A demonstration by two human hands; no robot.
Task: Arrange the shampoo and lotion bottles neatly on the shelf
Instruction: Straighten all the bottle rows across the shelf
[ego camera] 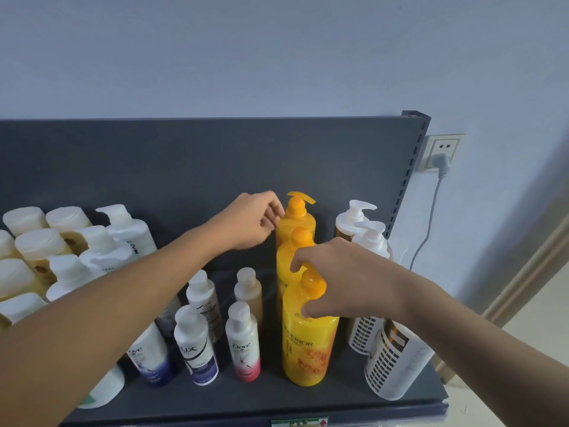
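Observation:
Three yellow pump bottles stand in a line front to back on the dark grey shelf [246,399]. My left hand [252,220] reaches to the rear yellow bottle [297,220] and its fingertips touch the bottle's shoulder just under the pump. My right hand [335,275] curls round the pump neck of the front yellow bottle [308,346], fingers spreading over the middle yellow bottle [286,266]. Small Dove bottles [244,343] and a Lux bottle [195,346] stand to the left of the yellow row.
White pump bottles [366,232] with ribbed sleeves [397,368] fill the shelf's right end. Cream-capped and white bottles [40,245] crowd the left. The shelf's back panel [184,161] rises behind. A wall socket with a plugged cable [443,158] sits to the right.

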